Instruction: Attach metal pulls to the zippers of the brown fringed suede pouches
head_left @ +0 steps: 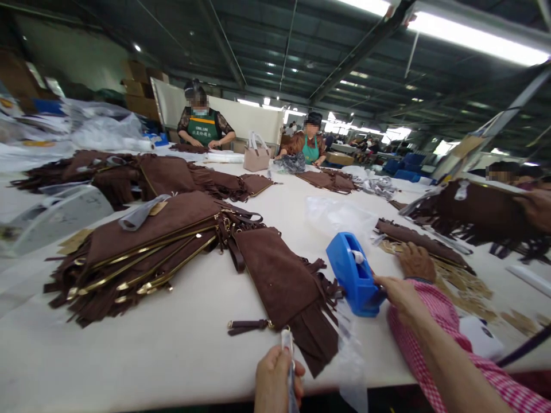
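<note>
My left hand [278, 376] is closed around a metal clasp [287, 339] with clear plastic wrapping on it, at the near edge of the table. The clasp lies by the lower corner of a dark brown fringed pouch [275, 275], whose zipper pull [249, 326] sticks out to the left. My right hand [398, 292] reaches to the near end of a blue tape dispenser [353, 272]; its fingers are pinched together there, and what they hold is hidden. A clear plastic strip [350, 350] hangs over the table edge below the dispenser.
Stacked fringed pouches with gold zippers [146, 241] lie at left. Just beyond my right hand, a co-worker's hand [415, 261] in a pink checked sleeve [434, 312] rests near brown paper tags [460, 287]. Another hand holds up a pouch [477, 209]. Two people work across the table.
</note>
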`<state>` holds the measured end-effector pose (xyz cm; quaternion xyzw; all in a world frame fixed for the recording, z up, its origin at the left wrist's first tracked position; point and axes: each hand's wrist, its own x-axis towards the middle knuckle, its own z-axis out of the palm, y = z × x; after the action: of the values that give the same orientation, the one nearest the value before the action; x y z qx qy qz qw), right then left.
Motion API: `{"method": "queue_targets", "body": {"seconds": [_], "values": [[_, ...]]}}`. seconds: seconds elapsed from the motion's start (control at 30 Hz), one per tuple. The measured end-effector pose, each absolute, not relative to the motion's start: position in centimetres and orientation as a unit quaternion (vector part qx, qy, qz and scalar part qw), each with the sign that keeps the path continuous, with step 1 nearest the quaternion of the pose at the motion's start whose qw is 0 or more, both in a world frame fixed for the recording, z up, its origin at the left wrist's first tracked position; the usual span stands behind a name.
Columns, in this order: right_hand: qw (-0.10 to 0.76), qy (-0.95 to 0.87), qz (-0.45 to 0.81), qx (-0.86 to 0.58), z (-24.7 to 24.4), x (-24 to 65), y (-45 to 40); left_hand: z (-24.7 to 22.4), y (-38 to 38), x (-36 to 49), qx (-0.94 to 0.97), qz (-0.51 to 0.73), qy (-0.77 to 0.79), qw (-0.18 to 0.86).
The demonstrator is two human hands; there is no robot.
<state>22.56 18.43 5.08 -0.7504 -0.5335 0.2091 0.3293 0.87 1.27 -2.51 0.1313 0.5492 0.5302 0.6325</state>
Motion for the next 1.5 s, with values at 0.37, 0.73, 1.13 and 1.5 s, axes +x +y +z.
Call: {"method": "queue_targets", "body": {"seconds": [0.37, 0.73, 1.13, 1.5], "values": [[0.572, -0.395, 0.3, -0.653, 5.3, 21.8, 14.4, -2.1, 1.1, 0.6, 0.148, 0.515, 0.568, 0.625], [0.602, -0.332, 0.412, -0.598, -1.0, 22.1, 11.9, -1.7, 1.0, 0.4, 0.147, 0.504, 0.57, 0.632], [0.293, -0.582, 0.565, -0.507, 2.4, 15.1, 5.7, -0.8, 0.9, 1.5, 0.155, 0.519, 0.599, 0.59], [0.048, -0.775, 0.385, -0.499, 2.5, 7.9, 8.8, -1.6, 0.9, 2.2, 0.181, 0.531, 0.613, 0.556]]}}
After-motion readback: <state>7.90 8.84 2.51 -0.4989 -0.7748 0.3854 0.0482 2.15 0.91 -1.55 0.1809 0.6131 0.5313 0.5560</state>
